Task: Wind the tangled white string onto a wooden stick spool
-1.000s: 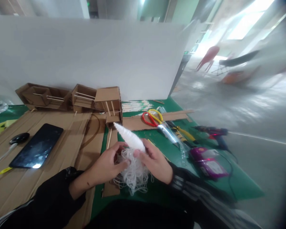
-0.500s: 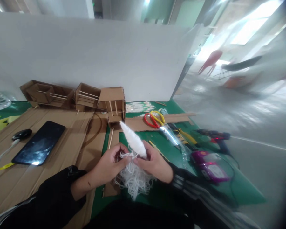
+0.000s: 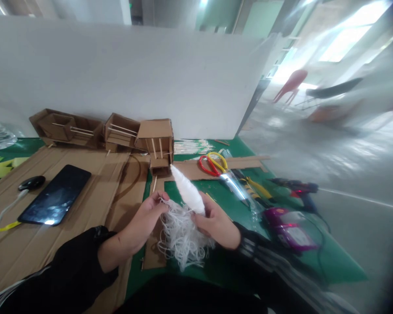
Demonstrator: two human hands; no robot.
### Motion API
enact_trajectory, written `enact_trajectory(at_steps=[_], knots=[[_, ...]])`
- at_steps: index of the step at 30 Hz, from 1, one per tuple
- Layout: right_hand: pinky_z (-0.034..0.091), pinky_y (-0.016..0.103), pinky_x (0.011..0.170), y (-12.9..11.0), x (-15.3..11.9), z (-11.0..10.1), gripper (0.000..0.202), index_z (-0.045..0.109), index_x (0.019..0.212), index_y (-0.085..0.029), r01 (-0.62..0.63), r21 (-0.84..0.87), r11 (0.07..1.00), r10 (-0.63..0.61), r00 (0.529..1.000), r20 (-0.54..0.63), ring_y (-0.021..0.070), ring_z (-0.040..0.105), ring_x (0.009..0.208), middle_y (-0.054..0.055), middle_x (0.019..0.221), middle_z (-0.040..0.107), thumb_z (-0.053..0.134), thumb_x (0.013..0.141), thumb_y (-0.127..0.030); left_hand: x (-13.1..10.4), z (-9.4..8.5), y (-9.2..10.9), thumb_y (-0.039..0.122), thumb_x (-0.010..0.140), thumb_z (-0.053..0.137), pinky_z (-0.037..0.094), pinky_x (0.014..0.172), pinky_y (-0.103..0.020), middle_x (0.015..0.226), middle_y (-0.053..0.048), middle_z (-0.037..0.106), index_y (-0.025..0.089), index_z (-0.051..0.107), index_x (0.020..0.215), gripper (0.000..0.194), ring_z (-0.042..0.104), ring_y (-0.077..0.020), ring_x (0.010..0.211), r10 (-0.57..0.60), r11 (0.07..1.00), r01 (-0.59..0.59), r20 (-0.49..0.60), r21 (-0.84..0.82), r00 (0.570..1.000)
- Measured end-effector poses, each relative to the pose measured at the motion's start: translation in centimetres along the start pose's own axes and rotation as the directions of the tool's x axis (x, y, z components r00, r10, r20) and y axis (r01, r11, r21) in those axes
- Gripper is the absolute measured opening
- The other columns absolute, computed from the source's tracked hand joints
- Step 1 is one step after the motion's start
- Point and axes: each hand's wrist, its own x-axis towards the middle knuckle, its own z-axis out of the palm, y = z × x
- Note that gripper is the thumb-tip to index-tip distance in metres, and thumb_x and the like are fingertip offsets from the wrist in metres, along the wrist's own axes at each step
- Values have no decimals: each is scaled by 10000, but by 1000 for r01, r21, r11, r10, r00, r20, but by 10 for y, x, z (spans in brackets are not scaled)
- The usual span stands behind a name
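Note:
My right hand (image 3: 218, 221) is closed around the thick end of a white spool of thread (image 3: 188, 190), a tapered cone wound tight. Its thin tip points up and left, towards the cardboard boxes. Between my hands hangs a loose tangle of white string (image 3: 183, 240), spilling down over the green table. Pinched between the fingertips of my left hand (image 3: 152, 213) are strands at the tangle's upper left edge. Part of the spool's lower end is hidden by my right fingers.
Cardboard boxes with sticks (image 3: 155, 139) stand against a white panel (image 3: 127, 78). Red-and-yellow-handled scissors (image 3: 222, 170), yellow-handled pliers (image 3: 257, 187), a purple device (image 3: 290, 229) and a glue gun (image 3: 298, 187) lie right. A black phone (image 3: 55, 195) and black mouse (image 3: 32, 183) rest on cardboard at left.
My left hand has moved left, away from the spool, drawing strands of string with it. The spool in my right hand has shifted slightly right, and the tangle shows more spread out.

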Motion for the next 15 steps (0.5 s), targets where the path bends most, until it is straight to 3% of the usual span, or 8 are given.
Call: enact_trajectory(at_steps=[5, 8, 12, 15], knots=[[224, 168, 322, -1, 1, -3, 418, 515, 1093, -210, -37, 109, 993, 37, 999, 5, 24, 321, 360, -92, 634, 502, 579, 684, -148, 0, -3, 8, 133, 731, 550, 388, 548, -190, 642, 57, 501, 207, 473, 814, 136, 487, -92, 572, -52, 981, 53, 9, -189, 999], [192, 157, 312, -2, 1, -4, 446, 520, 1106, -219, -73, 163, 984, 76, 997, -10, 10, 274, 349, -98, 644, 486, 579, 670, -146, 0, -5, 14, 191, 740, 563, 363, 487, -190, 614, 63, 488, 221, 463, 839, 144, 479, -96, 519, -79, 978, 81, 18, -192, 997], [181, 140, 300, -3, 1, -5, 399, 531, 1029, -215, -87, 213, 973, 97, 995, -37, -2, 251, 337, -104, 632, 477, 587, 639, -148, 1, -8, 15, 204, 704, 655, 377, 496, -188, 660, 66, 517, 221, 503, 929, 272, 482, -89, 522, -16, 996, 8, 91, 89, 996], [172, 134, 291, -2, 2, -7, 376, 538, 984, -216, -92, 255, 963, 109, 992, -56, -7, 251, 330, -105, 637, 478, 599, 620, -145, 3, -9, 12, 250, 750, 659, 367, 493, -195, 698, 39, 556, 185, 569, 975, 251, 475, -90, 528, -22, 912, -33, 130, 409, 991]])
